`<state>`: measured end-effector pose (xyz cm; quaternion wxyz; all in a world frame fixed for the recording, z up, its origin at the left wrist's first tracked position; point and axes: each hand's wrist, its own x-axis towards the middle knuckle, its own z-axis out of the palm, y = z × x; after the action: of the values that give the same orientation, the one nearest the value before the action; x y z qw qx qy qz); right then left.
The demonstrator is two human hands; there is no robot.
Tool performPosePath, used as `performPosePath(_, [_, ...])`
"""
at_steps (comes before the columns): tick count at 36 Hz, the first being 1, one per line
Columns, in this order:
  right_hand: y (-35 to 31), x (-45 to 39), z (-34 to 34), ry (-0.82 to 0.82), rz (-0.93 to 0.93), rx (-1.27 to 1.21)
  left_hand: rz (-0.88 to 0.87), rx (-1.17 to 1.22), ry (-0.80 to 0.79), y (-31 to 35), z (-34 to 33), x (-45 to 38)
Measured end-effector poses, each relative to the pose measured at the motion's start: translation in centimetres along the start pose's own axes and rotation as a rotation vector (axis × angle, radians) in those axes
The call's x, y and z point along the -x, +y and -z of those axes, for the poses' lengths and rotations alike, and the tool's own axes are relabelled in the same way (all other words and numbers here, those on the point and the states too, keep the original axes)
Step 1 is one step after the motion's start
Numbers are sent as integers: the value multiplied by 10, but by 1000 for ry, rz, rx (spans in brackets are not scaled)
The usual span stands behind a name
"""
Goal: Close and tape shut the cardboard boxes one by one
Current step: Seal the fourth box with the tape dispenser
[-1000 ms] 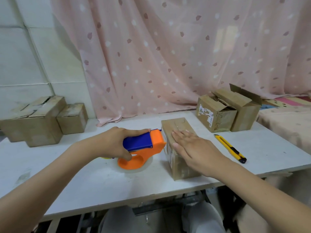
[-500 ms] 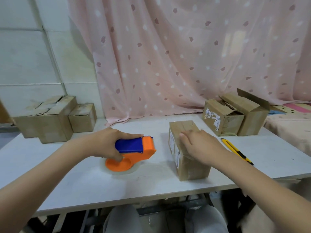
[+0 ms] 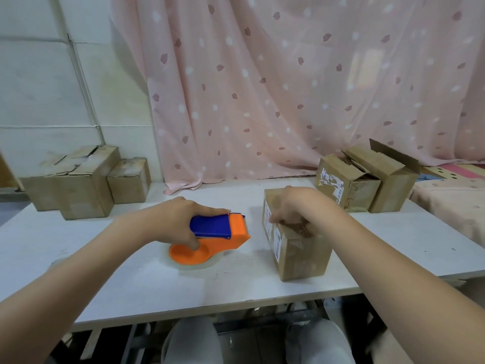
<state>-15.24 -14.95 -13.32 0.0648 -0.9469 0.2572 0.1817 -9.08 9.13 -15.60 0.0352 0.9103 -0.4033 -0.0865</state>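
Head view: your left hand (image 3: pixel 170 222) has its grip curled round the blue handle of the orange-and-blue plastic tape dispenser (image 3: pixel 212 239), which lies flat on the white table (image 3: pixel 131 282), its cutter end pointing right. Your right hand (image 3: pixel 294 208) rests on top of the small closed brown cardboard box (image 3: pixel 296 248), fingers curled at its left top edge; whether they pinch anything there you cannot tell from this angle.

The box stands just right of the dispenser, apart from it by a bare strip of table. Its long axis runs near to far, so the top seam likely runs the same way. Judgement: the dispenser nose must swing right and up onto the box top; the left hand carries it, the right is already placed to steady.

Two open-flapped brown cardboard boxes (image 3: pixel 367 179) wait far right; closed brown boxes (image 3: pixel 84 179) stand far left.
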Motion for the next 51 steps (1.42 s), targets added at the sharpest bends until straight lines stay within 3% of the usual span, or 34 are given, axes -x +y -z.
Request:
performPosePath(6, [12,22,14,38,61,-38,14,79,-4,-8,1,1])
performPosePath(15, [56,2,8,-39,59,-775,-34,253,34,-3,-2,2])
performPosePath(22, [84,-6,-10,-154,46,-1071,-23,207,19,2,-4,-4])
performPosePath(31, [103,-14,-39,-221,151,-1221,-40,130,-2,12,-5,-11])
performPosePath(41, [92,-7,-64,-102,160,-1397,-71,56,31,18,-9,-23])
performPosePath(49, [100,-5,-68,-115,158,-1210,-72,62,35,22,-9,-26])
performPosePath(51, [98,-2,-68,-6,156,-1094,-73,61,40,22,-10,-26])
